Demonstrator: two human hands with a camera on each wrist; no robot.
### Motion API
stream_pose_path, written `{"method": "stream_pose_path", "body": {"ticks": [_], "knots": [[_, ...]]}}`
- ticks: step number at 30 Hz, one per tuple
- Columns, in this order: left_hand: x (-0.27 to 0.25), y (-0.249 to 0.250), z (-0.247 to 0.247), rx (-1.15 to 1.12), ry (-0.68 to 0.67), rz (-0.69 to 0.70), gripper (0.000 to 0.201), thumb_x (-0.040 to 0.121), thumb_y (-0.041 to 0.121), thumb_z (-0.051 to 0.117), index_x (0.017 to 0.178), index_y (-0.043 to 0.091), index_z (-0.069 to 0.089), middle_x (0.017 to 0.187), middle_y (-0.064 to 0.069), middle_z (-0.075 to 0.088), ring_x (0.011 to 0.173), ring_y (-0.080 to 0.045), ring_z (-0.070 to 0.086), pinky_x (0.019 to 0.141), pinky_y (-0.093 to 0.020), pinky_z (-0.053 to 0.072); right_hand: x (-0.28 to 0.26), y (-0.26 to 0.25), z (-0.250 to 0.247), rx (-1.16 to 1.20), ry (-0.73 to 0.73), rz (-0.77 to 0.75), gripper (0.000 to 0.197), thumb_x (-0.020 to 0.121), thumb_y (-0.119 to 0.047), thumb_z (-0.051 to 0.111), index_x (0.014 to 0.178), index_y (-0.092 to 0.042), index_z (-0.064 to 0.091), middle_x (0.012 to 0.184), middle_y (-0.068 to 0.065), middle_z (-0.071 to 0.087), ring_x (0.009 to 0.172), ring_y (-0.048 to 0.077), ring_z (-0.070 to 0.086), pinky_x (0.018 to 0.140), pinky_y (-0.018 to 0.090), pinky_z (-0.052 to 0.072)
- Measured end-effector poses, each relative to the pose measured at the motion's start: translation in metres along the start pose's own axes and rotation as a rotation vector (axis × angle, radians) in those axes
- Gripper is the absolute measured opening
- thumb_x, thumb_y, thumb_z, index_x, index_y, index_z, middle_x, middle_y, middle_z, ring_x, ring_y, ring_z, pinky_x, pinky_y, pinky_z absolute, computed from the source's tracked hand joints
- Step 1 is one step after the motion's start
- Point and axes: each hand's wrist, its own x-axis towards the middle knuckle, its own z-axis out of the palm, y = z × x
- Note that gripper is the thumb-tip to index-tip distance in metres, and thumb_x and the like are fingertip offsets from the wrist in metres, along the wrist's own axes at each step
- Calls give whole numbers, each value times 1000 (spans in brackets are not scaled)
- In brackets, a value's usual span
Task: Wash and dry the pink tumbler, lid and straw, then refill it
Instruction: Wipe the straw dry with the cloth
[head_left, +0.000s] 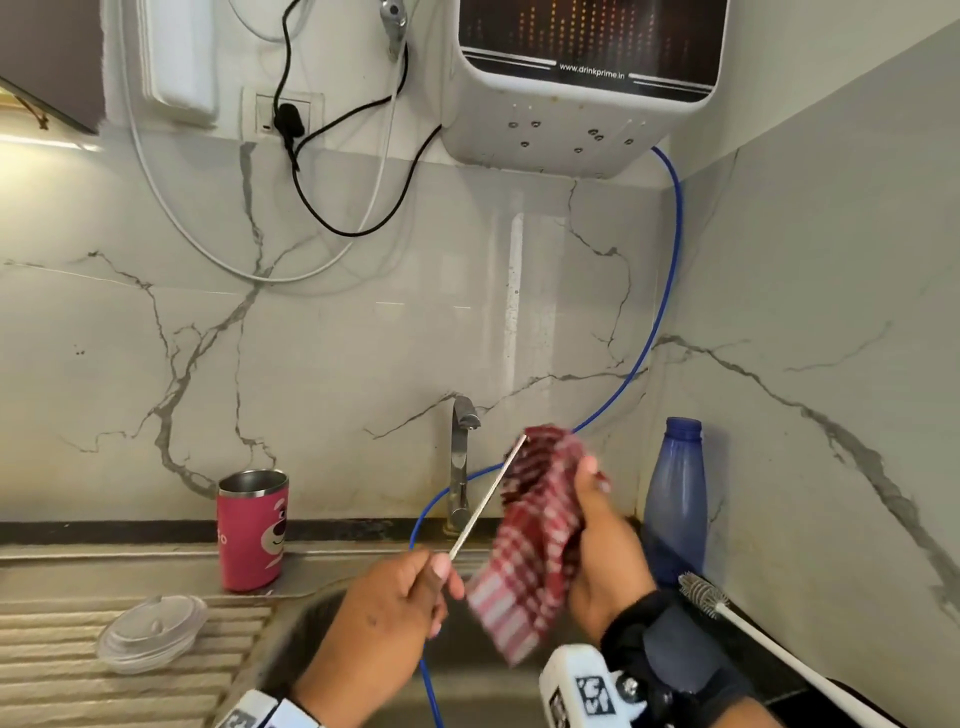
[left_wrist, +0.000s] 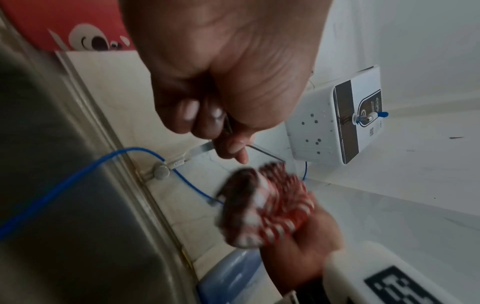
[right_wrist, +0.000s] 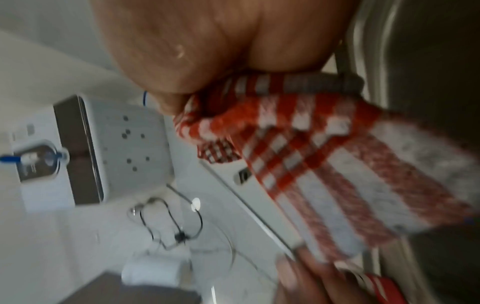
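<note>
From the head view, our left hand pinches the low end of the thin metal straw over the sink, and our right hand grips the red checked cloth at its top. The left wrist view shows fingers curled round the straw. The right wrist view shows soft, floppy cloth. The straw looks stiff, light and maybe slippery, so hold one end tight.

Ridged steel drainboard, pink tumbler, clear lid
</note>
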Motion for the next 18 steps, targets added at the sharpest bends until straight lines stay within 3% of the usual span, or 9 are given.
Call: {"method": "stream_pose_path", "body": {"ticks": [3,5,10,13,16,18], "knots": [[-2,6,6,-43,-29,-36,42,106,26,46,66,15,53,44,7,49,41,0,42,49,-14,34,-13,20,19,-102,-220,45,42,98,-42,51,124,-11,64,116,13,73,111,29,69,104,50,49],[-4,10,4,-102,-83,-61,42,106,26,45,66,15,51,44,8,47,41,0,39,48,-12,33,-12,27,16,-209,-286,-28,31,98,-26,58,122,-8,65,114,16,73,109,33,69,101,47,52],[-9,12,2,-142,-188,-96,40,106,32,43,76,10,56,48,6,47,36,-2,35,43,-13,29,-7,27,4,-399,-383,-119,22,90,-20,72,107,-6,70,94,15,75,79,21,72,82,39,56],[-9,15,4,-138,-193,-95,38,106,31,43,75,12,55,50,6,45,37,-2,34,42,-14,29,-5,26,6,-446,-291,-171,10,91,-16,71,99,-11,75,97,17,76,85,26,72,88,46,57],[-6,17,8,-97,-213,-65,37,107,22,46,75,13,61,48,5,49,42,-2,42,49,-13,35,-3,14,7,-315,-121,-181,11,94,-13,66,94,-8,76,94,20,75,85,35,71,92,58,55],[-7,17,12,-15,-229,-55,36,106,26,49,76,18,67,50,4,58,47,-2,48,55,-15,39,-1,3,2,-203,-26,-157,14,96,-11,63,100,-2,73,92,20,75,84,36,72,87,55,57]]}}
